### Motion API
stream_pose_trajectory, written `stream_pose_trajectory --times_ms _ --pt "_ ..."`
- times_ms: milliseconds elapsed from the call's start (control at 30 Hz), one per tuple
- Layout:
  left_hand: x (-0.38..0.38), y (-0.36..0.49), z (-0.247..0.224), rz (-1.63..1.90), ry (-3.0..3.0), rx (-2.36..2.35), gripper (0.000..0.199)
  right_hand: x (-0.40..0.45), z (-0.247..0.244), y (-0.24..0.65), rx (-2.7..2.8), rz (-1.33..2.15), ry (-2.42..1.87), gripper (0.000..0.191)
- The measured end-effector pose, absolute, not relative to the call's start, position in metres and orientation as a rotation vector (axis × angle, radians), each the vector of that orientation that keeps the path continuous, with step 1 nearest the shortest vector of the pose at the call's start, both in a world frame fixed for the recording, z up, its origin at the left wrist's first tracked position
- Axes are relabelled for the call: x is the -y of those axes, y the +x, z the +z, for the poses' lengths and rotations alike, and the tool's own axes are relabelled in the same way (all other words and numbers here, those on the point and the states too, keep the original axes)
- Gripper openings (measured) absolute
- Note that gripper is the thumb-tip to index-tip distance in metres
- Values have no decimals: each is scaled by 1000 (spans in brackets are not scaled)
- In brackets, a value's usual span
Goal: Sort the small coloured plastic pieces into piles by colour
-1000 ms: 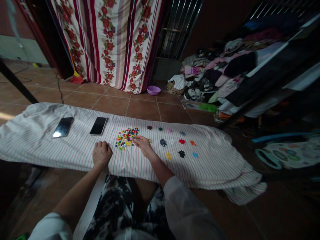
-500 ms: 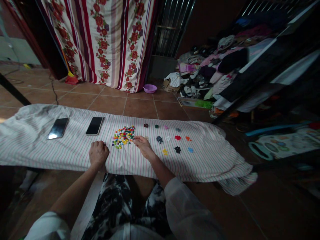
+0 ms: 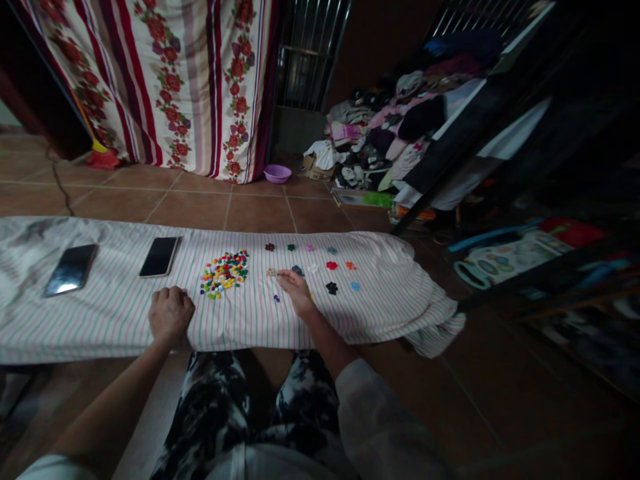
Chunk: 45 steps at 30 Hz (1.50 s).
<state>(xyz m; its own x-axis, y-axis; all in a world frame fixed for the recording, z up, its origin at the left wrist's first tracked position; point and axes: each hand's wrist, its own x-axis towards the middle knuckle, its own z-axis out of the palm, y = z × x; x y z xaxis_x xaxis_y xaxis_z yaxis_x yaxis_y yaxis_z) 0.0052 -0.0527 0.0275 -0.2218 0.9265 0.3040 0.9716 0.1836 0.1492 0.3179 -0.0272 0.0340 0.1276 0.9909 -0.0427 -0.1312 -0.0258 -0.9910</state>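
My left hand (image 3: 171, 313) rests closed on the striped cloth (image 3: 125, 320), below a dark phone (image 3: 160, 257). My right hand (image 3: 296, 291) has its fingertips pinched together beside a small beige group (image 3: 271, 272); what they hold, if anything, is too small to tell. Between the hands lies a mixed pile of small colorful pieces (image 3: 225, 273). Around and beyond my right hand are single-color groups, among them red (image 3: 331, 265), black (image 3: 331, 288), light blue (image 3: 355, 286), orange (image 3: 351, 265), white (image 3: 313, 268) and purple (image 3: 277, 299). My right hand partly hides a yellow group.
A second phone (image 3: 71, 270) lies at the cloth's left. Beyond the cloth, a purple basin (image 3: 277, 174) stands on the tiled floor near a floral curtain (image 3: 200, 87). A heap of clothes (image 3: 390, 127) is at the back right.
The view has shifted, moving the scene leftward. My right hand has moved right, from the edge of the mixed pile to the beige group. My left hand remains closed on the cloth.
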Motion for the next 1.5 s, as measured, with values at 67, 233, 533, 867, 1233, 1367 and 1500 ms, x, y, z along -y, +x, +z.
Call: stream_pose_trajectory --times_ms 67,233,533,867,1233,1367,1500 --pt "53 6 28 -477 -1852 2296 29 28 34 336 954 1120 -1257 36" --pt "54 7 28 -515 -1850 2287 28 27 31 377 928 931 -1391 38" --pt "53 6 27 -510 -1839 2276 26 18 32 398 1280 615 -1762 26" --pt "53 7 27 -478 -1839 2279 26 5 40 388 1681 305 -2056 30" --pt "53 7 31 -470 -1855 2302 26 4 35 382 1821 222 -2099 30" --pt "53 7 31 -492 -1859 2302 26 6 35 382 1827 223 -2104 30" --pt "53 8 31 -515 -1850 2303 27 7 34 381 1820 205 -2094 30"
